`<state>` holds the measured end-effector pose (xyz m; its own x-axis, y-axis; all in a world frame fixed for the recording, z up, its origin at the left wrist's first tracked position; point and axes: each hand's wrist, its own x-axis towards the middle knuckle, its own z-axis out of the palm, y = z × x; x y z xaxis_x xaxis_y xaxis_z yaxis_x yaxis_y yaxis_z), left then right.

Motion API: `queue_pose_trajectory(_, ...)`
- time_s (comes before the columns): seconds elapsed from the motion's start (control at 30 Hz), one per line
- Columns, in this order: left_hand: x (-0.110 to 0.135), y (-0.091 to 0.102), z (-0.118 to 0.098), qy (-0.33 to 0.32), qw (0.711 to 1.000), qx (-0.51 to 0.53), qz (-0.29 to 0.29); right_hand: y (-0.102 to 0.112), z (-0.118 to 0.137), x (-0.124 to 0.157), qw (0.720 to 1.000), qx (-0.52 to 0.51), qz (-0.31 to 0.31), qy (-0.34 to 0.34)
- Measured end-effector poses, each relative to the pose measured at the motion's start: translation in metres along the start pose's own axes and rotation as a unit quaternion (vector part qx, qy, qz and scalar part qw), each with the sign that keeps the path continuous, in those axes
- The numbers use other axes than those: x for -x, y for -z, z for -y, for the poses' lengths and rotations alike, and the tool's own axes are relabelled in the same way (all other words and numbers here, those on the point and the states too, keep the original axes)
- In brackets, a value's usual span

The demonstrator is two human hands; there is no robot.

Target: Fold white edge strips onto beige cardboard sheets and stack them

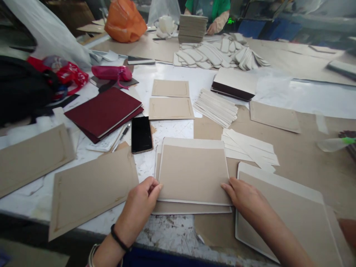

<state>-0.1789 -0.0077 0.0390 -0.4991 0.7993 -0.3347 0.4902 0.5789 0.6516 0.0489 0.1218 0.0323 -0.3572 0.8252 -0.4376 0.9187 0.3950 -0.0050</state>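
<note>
Head view, lower centre: my left grip (140, 198) and right grip (247, 193) pinch a tan board (193, 173), long axis crosswise, pale band (194, 143) toward the frame's top.

From here I see a tan panel (193, 174) — pale rim, wide pale strip at far edge — held both sides, roughly level, overlapping a similar panel (191, 208) beneath.

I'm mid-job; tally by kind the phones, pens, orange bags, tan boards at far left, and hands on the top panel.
Smartphone: 1
Pen: 1
Orange bag: 1
Tan boards: 2
Hands on top panel: 2
Total: 7
</note>
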Motion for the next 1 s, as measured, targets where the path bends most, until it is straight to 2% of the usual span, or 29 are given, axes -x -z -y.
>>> queue_pose_trajectory(0.33,-0.002,-0.002,0.004,-0.007,0.999,0.036,0.011,-0.008,-0.005,-0.005,1.0,-0.015,-0.013,0.007)
queue_pose_trajectory(0.43,-0.003,-0.001,0.004,-0.011,1.0,0.02,0.019,-0.007,-0.004,-0.004,1.0,-0.011,-0.021,0.006)
queue_pose_trajectory(0.57,-0.003,0.001,0.001,-0.012,1.0,-0.017,0.013,0.001,0.001,0.002,1.0,-0.028,-0.002,-0.003)
queue_pose_trajectory(0.73,-0.005,0.0,0.002,-0.009,0.998,-0.054,0.016,0.012,0.008,0.005,0.998,-0.051,0.014,-0.04)
queue_pose_trajectory(1.0,-0.005,0.001,0.004,-0.042,0.997,-0.066,0.02,0.008,0.007,0.005,0.999,-0.029,0.01,-0.026)
